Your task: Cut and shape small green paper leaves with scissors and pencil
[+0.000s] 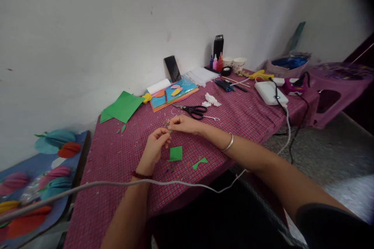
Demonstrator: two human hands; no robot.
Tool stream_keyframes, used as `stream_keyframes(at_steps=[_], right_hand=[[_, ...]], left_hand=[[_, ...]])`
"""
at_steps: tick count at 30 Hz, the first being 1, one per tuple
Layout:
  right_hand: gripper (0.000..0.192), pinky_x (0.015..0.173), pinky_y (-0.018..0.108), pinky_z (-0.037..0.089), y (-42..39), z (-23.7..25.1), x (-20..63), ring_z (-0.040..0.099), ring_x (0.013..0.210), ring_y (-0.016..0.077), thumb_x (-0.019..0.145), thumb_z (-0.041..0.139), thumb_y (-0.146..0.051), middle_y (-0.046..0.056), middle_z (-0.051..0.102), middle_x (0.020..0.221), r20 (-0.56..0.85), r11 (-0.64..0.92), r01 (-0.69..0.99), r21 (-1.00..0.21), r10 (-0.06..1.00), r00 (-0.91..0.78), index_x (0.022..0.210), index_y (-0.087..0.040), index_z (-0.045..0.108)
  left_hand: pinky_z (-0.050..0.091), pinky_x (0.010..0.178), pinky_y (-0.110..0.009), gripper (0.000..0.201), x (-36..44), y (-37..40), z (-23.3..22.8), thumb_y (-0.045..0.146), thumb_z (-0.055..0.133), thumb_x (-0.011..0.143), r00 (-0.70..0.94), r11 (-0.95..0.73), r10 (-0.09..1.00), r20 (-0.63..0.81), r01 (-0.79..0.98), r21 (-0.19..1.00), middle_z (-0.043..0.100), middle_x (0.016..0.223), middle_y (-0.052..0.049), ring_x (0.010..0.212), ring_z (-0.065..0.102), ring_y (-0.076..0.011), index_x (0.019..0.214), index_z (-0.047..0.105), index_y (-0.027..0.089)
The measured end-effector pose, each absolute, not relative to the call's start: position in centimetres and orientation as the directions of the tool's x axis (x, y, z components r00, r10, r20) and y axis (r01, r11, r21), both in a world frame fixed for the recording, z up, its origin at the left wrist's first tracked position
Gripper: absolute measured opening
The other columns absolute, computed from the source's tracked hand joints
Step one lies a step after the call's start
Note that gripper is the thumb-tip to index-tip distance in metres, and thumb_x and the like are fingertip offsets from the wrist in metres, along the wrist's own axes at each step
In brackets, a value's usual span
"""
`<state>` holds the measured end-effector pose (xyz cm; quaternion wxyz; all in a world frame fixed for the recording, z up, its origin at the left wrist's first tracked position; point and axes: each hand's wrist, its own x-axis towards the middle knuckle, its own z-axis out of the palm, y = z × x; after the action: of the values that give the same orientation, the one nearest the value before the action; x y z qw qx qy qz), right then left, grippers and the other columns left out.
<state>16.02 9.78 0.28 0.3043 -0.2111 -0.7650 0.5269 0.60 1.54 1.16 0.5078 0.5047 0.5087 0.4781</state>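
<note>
1. Left hand (154,146) and right hand (184,123) meet fingertip to fingertip, both pinched on a tiny green piece (170,130) above the checked surface (117,171).
2. A green paper square (175,153) lies just below; black scissors (194,111) rest beyond the hands.

On the desk (122,186) lie one pair of scissors (194,111), two paper cups (228,62) (239,64), three small paint bottles (215,62), one black flask (218,46), one phone (172,68), one yellow glue gun (261,74), and two small green paper cutouts (175,153) (200,163) near the front edge.
</note>
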Motion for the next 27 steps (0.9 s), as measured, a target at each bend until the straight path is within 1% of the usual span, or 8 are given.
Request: stream_keyframes(at_steps=[6,11,14,17,19,22,25,27], right_hand=[[0.029,0.054,0.022,0.025,9.5,0.3,16.0,0.033,0.058,0.0084,0.08,0.055,-0.036,-0.006,0.038,0.059,0.247,0.349,-0.007,-0.937,0.649,-0.72,0.062,-0.015,0.049],[0.03,0.054,0.021,0.026,8.8,0.0,15.4,0.034,0.057,0.0077,0.076,0.059,-0.037,-0.006,0.039,0.058,0.234,0.327,-0.011,-0.945,0.651,-0.722,0.058,-0.015,0.048],[0.024,0.055,0.021,0.031,9.5,0.3,15.8,0.04,0.058,0.0083,0.071,0.065,-0.032,-0.005,0.046,0.058,0.228,0.306,-0.009,-0.952,0.691,-0.686,0.06,-0.015,0.052],[0.018,0.059,0.022,0.036,11.8,1.2,18.2,0.045,0.061,0.0099,0.075,0.061,-0.028,-0.003,0.051,0.061,0.272,0.303,-0.026,-0.953,0.809,-0.521,0.065,-0.016,0.052],[0.022,0.061,0.022,0.037,13.5,2.0,20.4,0.043,0.062,0.0101,0.087,0.046,-0.03,-0.003,0.049,0.061,0.312,0.313,-0.051,-0.948,0.891,-0.33,0.068,-0.018,0.045],[0.021,0.062,0.022,0.038,14.5,2.6,22.3,0.044,0.061,0.0087,0.091,0.04,-0.031,-0.002,0.049,0.064,0.317,0.308,-0.076,-0.948,0.929,-0.192,0.073,-0.019,0.042],[0.022,0.062,0.023,0.041,13.1,2.4,21.1,0.048,0.061,0.0087,0.087,0.05,-0.036,-0.002,0.054,0.067,0.295,0.292,-0.065,-0.954,0.885,-0.36,0.076,-0.017,0.047],[0.024,0.063,0.024,0.042,11.7,2.1,19.3,0.051,0.063,0.0098,0.084,0.056,-0.038,-0.001,0.056,0.069,0.269,0.308,-0.028,-0.951,0.781,-0.564,0.077,-0.016,0.052]], left_hand=[[0.032,0.046,-0.02,0.013,0.9,1.8,0.3,0.025,0.065,0.067,-0.071,-0.059,0.995,0.068,0.123,0.991,0.05,0.056,0.006,0.047,0.043,-0.0065,0.067,0.054,0.018],[0.031,0.045,-0.019,0.008,0.5,2.0,-0.2,0.02,0.06,0.065,-0.075,-0.049,0.995,0.06,0.143,0.989,0.048,0.053,0.007,0.045,0.041,-0.0063,0.063,0.053,0.018],[0.029,0.044,-0.019,0.005,0.3,2.0,-0.2,0.017,0.057,0.062,-0.046,-0.018,0.999,0.025,0.139,0.99,0.048,0.051,0.007,0.043,0.04,-0.0058,0.06,0.053,0.018],[0.03,0.043,-0.019,0.005,0.1,1.9,0.2,0.019,0.056,0.06,-0.029,0.019,0.999,-0.016,0.104,0.994,0.048,0.051,0.006,0.043,0.04,-0.0062,0.059,0.051,0.018],[0.031,0.043,-0.02,0.006,0.1,1.9,0.5,0.021,0.056,0.059,-0.03,0.032,0.999,-0.03,0.081,0.996,0.048,0.051,0.005,0.043,0.042,-0.0068,0.059,0.05,0.018],[0.032,0.043,-0.02,0.007,0.1,2.0,0.6,0.022,0.056,0.059,-0.027,0.037,0.999,-0.035,0.075,0.997,0.049,0.051,0.005,0.044,0.043,-0.0072,0.059,0.05,0.018],[0.031,0.043,-0.02,0.005,0.2,2.1,0.3,0.02,0.056,0.06,-0.021,0.024,1.0,-0.022,0.109,0.994,0.048,0.051,0.005,0.043,0.041,-0.007,0.059,0.051,0.019],[0.03,0.044,-0.02,0.005,0.3,2.1,0.2,0.02,0.057,0.062,-0.015,0.001,1.0,0.001,0.154,0.988,0.047,0.051,0.006,0.043,0.04,-0.0069,0.061,0.053,0.018]])
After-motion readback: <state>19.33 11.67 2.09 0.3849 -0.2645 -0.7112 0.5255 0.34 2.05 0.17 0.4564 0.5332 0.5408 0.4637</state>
